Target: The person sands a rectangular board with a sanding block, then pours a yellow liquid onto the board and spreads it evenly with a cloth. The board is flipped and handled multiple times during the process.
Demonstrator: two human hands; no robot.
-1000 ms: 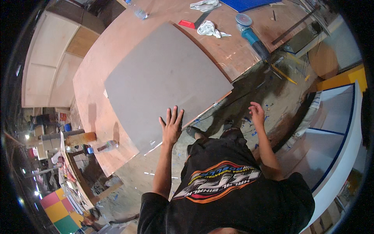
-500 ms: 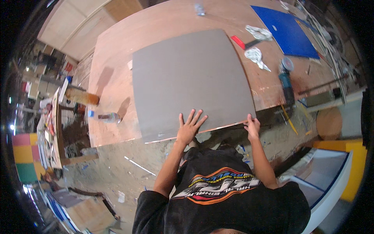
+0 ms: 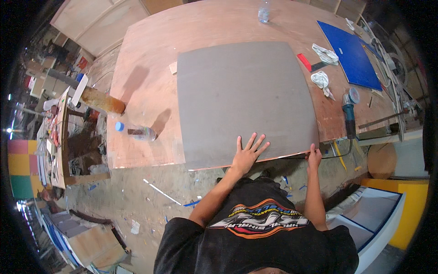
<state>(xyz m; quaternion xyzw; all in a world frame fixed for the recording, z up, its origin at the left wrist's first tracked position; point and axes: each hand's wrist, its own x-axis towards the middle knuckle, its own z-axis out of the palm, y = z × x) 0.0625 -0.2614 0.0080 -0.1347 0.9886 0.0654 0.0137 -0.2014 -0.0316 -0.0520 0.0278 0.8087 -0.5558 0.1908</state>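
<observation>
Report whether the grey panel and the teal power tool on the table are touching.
Apart. The head view shows a strip of bare wooden tabletop between the right edge of the grey panel and the teal power tool.

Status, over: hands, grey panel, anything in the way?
Left hand spread on grey panel near its front edge. Right hand at panel's near right corner, grip unclear. Panel lies on wooden table; white rags, angle grinder sit apart to its right.
</observation>
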